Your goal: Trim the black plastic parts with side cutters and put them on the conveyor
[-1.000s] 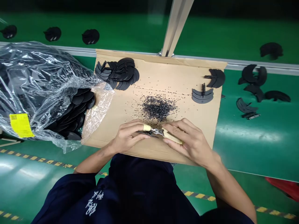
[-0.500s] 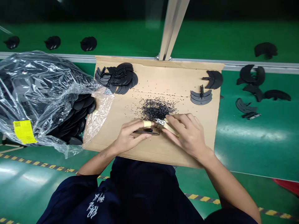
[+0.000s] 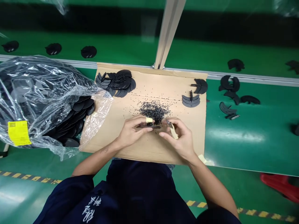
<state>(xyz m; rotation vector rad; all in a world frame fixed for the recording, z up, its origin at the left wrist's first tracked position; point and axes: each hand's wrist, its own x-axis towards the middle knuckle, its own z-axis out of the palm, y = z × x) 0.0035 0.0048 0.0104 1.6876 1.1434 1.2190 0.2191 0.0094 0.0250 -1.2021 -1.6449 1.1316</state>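
Left hand (image 3: 130, 132) pinches flat black plastic part (image 3: 148, 126). Right hand (image 3: 181, 140) is clamped on cream-handled metal nippers (image 3: 171, 129), near front edge of brown cardboard sheet (image 3: 163, 81). Likely trimming; clean cut needs tip flush on part.

Top (image 3: 140, 193): dark navy, short sleeves, forearms bare. Cloth plain, folds across the lap. White characters (image 3: 91, 205) marked on the left front, in a short vertical column; not legible. Left hand (image 3: 130, 132): bare, with a band of beige tape (image 3: 149, 120) round the index finger. Right hand (image 3: 181, 140): bare.
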